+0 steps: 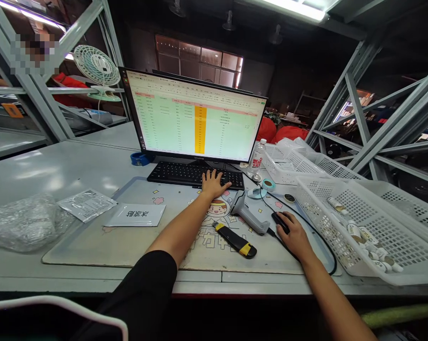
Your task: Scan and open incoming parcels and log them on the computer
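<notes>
My left hand (214, 183) rests with fingers spread on the right part of a black keyboard (171, 173). My right hand (295, 236) is curled over a black computer mouse (280, 222) on the printed desk mat (128, 251). Behind the keyboard stands a monitor (171, 123) showing a spreadsheet with one orange column. Between my hands lie a grey barcode scanner (251, 217), its cable running under my right wrist, and a black and yellow utility knife (235, 240).
White plastic baskets (327, 227) line the right side, the nearest holding several small rolls and bottles. A plastic bottle (258, 154) stands by the monitor. At left lie flat packets (135, 215) and clear plastic wrap (25, 222). A fan (97, 65) and a blurred person are beyond the shelf frame.
</notes>
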A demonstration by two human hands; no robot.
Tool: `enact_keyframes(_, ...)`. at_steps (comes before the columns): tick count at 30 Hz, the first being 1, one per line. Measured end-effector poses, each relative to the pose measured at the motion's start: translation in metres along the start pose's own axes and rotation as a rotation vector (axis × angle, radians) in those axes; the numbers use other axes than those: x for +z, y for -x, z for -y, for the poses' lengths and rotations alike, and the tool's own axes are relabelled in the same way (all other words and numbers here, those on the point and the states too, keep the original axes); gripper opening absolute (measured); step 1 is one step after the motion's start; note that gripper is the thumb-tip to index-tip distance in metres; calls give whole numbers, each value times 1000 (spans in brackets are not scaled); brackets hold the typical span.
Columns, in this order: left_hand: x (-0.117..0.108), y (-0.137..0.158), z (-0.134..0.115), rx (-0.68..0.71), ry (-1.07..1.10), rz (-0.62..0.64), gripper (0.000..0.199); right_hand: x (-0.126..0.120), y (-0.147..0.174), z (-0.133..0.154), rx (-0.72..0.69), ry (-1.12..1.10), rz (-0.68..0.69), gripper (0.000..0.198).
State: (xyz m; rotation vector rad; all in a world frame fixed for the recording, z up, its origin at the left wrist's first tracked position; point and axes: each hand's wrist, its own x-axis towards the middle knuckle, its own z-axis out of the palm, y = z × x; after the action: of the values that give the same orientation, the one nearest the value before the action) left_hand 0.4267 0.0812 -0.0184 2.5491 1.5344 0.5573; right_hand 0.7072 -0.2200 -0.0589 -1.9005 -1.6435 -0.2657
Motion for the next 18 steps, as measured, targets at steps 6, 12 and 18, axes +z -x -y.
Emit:
enact_keyframes(6, -2, 1, -1, -1, -1, 41, 92, -1, 0, 0, -1, 3, 5, 53)
enact_keyframes(12, -7, -3, 4, -64, -8, 2, 94, 2, 0, -3, -18, 10, -7, 51)
enact_keyframes(18, -11, -1, 7, -38, 41, -67, 87, 4, 0, -4, -18, 5, -16, 51)
